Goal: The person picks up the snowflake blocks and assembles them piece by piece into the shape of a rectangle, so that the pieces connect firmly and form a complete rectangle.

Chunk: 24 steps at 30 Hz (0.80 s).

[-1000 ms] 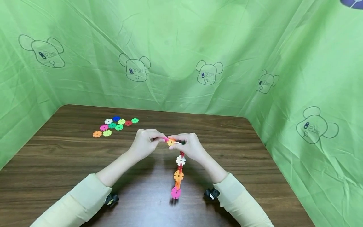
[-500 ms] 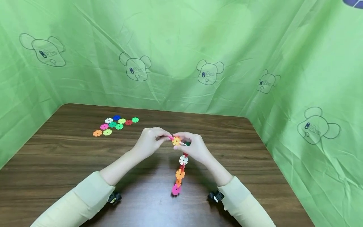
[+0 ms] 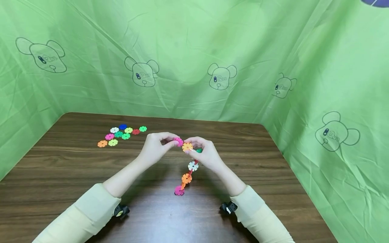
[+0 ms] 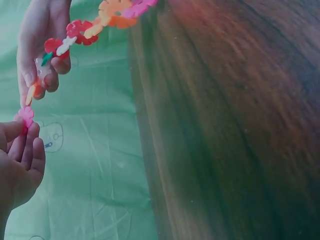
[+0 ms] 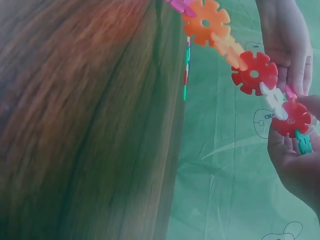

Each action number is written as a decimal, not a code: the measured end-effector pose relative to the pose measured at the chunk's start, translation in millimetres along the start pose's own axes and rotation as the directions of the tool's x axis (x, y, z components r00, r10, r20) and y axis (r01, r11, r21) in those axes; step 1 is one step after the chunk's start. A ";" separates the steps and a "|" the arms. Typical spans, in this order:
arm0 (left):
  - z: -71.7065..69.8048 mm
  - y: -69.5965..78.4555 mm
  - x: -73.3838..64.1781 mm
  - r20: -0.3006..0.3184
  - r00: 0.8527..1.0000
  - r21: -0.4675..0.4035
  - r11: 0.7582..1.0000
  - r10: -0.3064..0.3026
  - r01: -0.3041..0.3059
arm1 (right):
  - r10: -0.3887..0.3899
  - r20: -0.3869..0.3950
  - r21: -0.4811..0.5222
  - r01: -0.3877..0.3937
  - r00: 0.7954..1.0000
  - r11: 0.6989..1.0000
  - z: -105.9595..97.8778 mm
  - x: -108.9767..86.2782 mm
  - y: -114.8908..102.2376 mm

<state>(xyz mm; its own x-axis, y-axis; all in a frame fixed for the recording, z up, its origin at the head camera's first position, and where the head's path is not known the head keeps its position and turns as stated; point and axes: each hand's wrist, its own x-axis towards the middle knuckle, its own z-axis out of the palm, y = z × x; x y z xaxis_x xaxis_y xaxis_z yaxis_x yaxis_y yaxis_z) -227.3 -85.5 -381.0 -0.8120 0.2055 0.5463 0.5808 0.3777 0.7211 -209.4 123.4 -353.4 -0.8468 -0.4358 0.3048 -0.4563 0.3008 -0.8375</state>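
Observation:
Between thumb and fingers my left hand (image 3: 154, 147) pinches a pink notched snowflake disc (image 3: 178, 141). My right hand (image 3: 207, 154) grips the upper end of a chain of snowflake discs, at a light orange disc (image 3: 187, 147). Pink and light orange meet edge to edge; whether their slots are locked I cannot tell. Below the right hand the chain hangs toward me, with a white disc (image 3: 192, 166), an orange disc (image 3: 186, 178) and a pink end disc (image 3: 179, 191). The right wrist view shows red discs (image 5: 254, 73) and a green disc (image 5: 303, 142) near the right palm, partly hidden by fingers.
Several loose snowflake discs lie flat at the table's back left, among them a blue disc (image 3: 123, 127) and an orange one (image 3: 102, 143). The brown wooden table (image 3: 243, 189) is enclosed by a green cloth (image 3: 182, 67) behind and at both sides.
The pink disc in the left hand has turned from edge-on to face-on, and both hands have risen slightly. The hanging chain's lower end has swung up and to the left.

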 end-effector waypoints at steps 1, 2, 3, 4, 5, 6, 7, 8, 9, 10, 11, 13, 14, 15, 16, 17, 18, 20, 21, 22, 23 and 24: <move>-0.9 0.8 0.2 0.001 1.000 -0.014 1.000 -0.017 0.017 | 0.006 0.001 0.014 -0.006 1.000 1.000 0.5 0.3 -0.1; -1.8 1.1 0.5 0.004 1.000 -0.025 0.999 -0.027 0.027 | 0.011 0.003 0.029 -0.011 1.000 1.000 1.0 0.6 -0.1; -2.6 1.7 0.8 0.005 1.000 -0.032 0.999 -0.031 0.031 | 0.018 0.006 0.043 -0.018 1.000 0.999 1.5 1.1 0.2; -3.3 2.5 1.0 0.006 0.999 -0.034 0.999 -0.031 0.031 | 0.025 0.006 0.053 -0.025 1.000 0.998 1.9 1.7 0.5; -3.9 3.0 1.1 0.009 1.000 -0.036 0.999 -0.029 0.030 | 0.033 0.004 0.063 -0.033 0.999 0.997 2.3 2.4 0.6; -4.3 3.4 1.2 0.011 1.000 -0.038 0.999 -0.025 0.025 | 0.042 0.000 0.069 -0.042 0.999 0.997 2.8 3.0 0.7; -4.4 3.4 1.3 0.014 1.000 -0.037 0.999 -0.018 0.019 | 0.048 -0.005 0.072 -0.048 0.999 0.996 3.3 3.7 0.8; -4.3 3.1 1.2 0.018 1.000 -0.036 0.999 -0.011 0.012 | 0.056 -0.008 0.081 -0.055 0.998 0.995 3.6 4.2 0.8; -4.0 2.7 0.9 0.021 1.000 -0.029 1.000 -0.005 0.005 | 0.065 -0.014 0.089 -0.063 0.998 0.994 3.9 4.7 0.8; -3.6 1.9 0.6 0.025 1.000 -0.028 1.000 0.000 0.001 | 0.073 -0.018 0.097 -0.071 0.997 0.993 4.1 5.2 0.8; -3.1 1.0 0.3 0.028 1.000 -0.030 1.000 0.008 -0.008 | 0.081 -0.021 0.110 -0.078 0.997 0.991 4.2 5.6 0.7; -2.1 -0.8 -0.2 0.031 0.999 -0.031 0.999 0.024 -0.023 | 0.099 -0.025 0.133 -0.095 0.995 0.986 4.2 6.3 0.9; -1.8 -1.5 -0.4 0.031 0.999 -0.023 0.999 0.036 -0.036 | 0.110 -0.028 0.138 -0.105 0.994 0.985 4.4 7.6 4.8; -1.3 -2.2 -0.6 0.030 0.998 -0.015 0.999 0.053 -0.052 | 0.118 -0.030 0.142 -0.113 0.993 0.983 4.7 8.9 8.8; -1.0 -2.9 -0.8 0.029 0.997 -0.006 0.998 0.070 -0.070 | 0.123 -0.032 0.147 -0.117 0.992 0.982 5.0 10.0 12.6; -0.5 -3.6 -0.9 0.027 0.996 0.006 0.996 0.089 -0.089 | 0.129 -0.036 0.151 -0.122 0.991 0.981 5.5 11.1 16.6; -0.2 -4.4 -1.1 0.024 0.994 0.022 0.994 0.111 -0.111 | 0.132 -0.042 0.146 -0.125 0.990 0.981 6.0 12.2 20.7; 0.5 -6.0 -1.8 0.018 0.986 0.054 0.985 0.166 -0.167 | 0.130 -0.059 0.127 -0.122 0.990 0.984 7.1 14.3 28.7; 0.9 -6.7 -2.2 0.014 0.981 0.066 0.978 0.196 -0.196 | 0.129 -0.067 0.129 -0.119 0.989 0.984 7.3 14.1 28.6; 1.0 -7.0 -2.6 0.009 0.974 0.075 0.972 0.224 -0.224 | 0.125 -0.078 0.127 -0.114 0.989 0.985 7.6 14.0 28.5; 1.0 -7.0 -3.0 0.003 0.967 0.081 0.964 0.254 -0.253 | 0.124 -0.086 0.128 -0.113 0.989 0.985 7.7 13.9 28.3; 0.9 -6.8 -3.4 -0.006 0.959 0.087 0.955 0.285 -0.283 | 0.122 -0.092 0.138 -0.108 0.988 0.985 7.8 13.9 27.8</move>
<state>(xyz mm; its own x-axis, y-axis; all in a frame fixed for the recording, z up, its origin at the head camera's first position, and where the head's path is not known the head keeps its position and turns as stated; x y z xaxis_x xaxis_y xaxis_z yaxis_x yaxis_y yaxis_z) -228.6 -88.0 -388.1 -0.6126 0.2990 0.7317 0.7796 0.3810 0.4970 -231.8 119.1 -376.0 -0.9175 -0.3165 0.2410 -0.3198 0.2267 -0.9200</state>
